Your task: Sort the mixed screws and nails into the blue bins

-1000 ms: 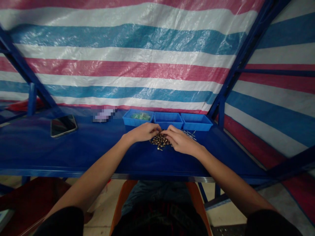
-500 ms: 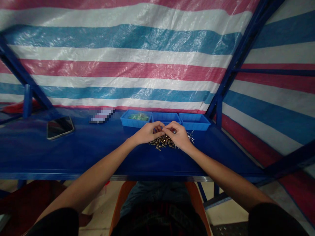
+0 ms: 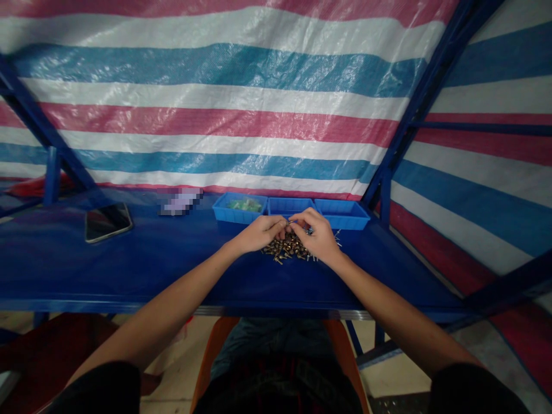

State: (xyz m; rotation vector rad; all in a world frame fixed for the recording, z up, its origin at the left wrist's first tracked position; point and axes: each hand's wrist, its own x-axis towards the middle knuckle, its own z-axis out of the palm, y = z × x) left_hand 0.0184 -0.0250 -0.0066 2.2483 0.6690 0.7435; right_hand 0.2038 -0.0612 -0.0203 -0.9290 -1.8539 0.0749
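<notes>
Over a pile of small brass-coloured metal parts (image 3: 284, 249), my left hand (image 3: 264, 231) and my right hand (image 3: 317, 231) meet at the fingertips. Both hands are closed in a pinch; what sits between the fingers is too small to make out. Some thin silvery pins (image 3: 337, 237) lie beside my right hand, partly hidden by it. Just behind the hands stand three blue trays: the left one (image 3: 235, 217) holds something greenish, while the middle tray (image 3: 291, 205) and right tray (image 3: 342, 221) show no contents.
A dark-screened phone (image 3: 107, 223) lies at the left on the blue table (image 3: 172, 270). Behind it is a pixelated flat item (image 3: 181, 202). A striped plastic sheet (image 3: 233, 123) hangs behind the table, between blue metal posts (image 3: 399, 135).
My right hand's fingers have lifted slightly and spread a little from the left fingertips. My left fingers have curled in closer together. The view has shifted slightly.
</notes>
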